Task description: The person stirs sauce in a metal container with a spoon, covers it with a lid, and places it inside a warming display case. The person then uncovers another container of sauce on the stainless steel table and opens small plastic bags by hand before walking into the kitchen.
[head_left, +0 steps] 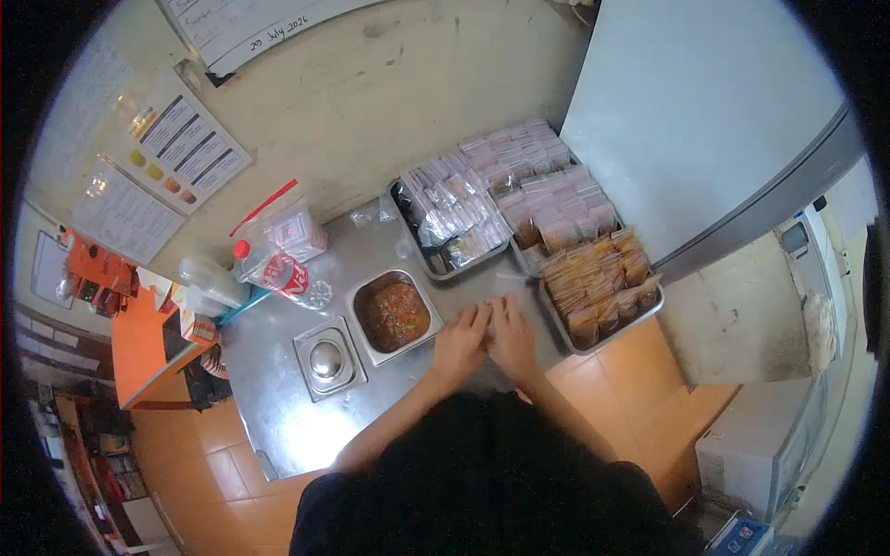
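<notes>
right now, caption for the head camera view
Left hand and right hand close together over a steel table, between a pan of reddish food and a tray of brown packets.

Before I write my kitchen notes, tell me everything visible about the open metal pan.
The open metal pan is squarish, with rounded corners, a flat rim and a shiny, steel-like look. Uncovered and upright on the metal table, it holds a chunky reddish-brown mixture below its rim. A lidded container stands to its left. The left hand is close to its right rim; contact is unclear.
</notes>
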Motion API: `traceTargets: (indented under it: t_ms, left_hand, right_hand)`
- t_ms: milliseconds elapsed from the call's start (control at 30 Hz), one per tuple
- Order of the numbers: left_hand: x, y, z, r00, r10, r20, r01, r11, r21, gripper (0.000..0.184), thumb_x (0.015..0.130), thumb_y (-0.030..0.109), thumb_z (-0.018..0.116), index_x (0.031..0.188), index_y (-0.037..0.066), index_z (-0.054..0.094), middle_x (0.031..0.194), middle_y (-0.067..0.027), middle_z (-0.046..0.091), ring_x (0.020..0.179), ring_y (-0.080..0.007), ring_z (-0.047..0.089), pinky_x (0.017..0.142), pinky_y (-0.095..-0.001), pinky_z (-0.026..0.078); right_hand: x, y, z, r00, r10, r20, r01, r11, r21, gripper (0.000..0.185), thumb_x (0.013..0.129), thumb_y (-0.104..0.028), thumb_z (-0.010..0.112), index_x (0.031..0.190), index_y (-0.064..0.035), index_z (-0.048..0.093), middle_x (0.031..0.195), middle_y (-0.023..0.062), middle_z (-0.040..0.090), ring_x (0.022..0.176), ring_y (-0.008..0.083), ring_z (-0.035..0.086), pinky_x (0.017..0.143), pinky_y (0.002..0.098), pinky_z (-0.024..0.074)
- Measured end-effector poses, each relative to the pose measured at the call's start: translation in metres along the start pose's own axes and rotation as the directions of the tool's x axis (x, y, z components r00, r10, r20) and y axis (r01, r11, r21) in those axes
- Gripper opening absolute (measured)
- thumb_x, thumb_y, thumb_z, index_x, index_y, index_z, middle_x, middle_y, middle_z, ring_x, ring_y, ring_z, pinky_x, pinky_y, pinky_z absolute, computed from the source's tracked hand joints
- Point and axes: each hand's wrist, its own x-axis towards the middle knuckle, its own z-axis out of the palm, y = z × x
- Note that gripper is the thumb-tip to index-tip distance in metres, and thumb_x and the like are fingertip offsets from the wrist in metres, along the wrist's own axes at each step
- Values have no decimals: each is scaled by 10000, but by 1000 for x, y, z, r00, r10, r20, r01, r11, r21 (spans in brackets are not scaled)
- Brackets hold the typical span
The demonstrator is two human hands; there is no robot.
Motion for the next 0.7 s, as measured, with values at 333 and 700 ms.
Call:
traceTargets:
  t_ms: [333,700]
  left_hand:
    - [96,-126,-71,684,-284,-673,260,956,-139,251,735,99,686,932,14,555,686,-123,527,639,-321,535,627,-386,460]
    - [45,-76,82,908,-385,166,395,648,-651,222,862,202,635,950,-3,629,817,-158,671,714,-226,662,626,-347,503]
  right_hand:
    - [19,96,75,982,56,-180,-72,994,-82,248,719,-63,646,955,-13,587,923,204,595,914,371,568,769,451,456]
    - [16,20,21,958,-6,-285,102,941,324,151,705,11,668,842,-15,611,907,133,617,916,293,597,770,364,476]
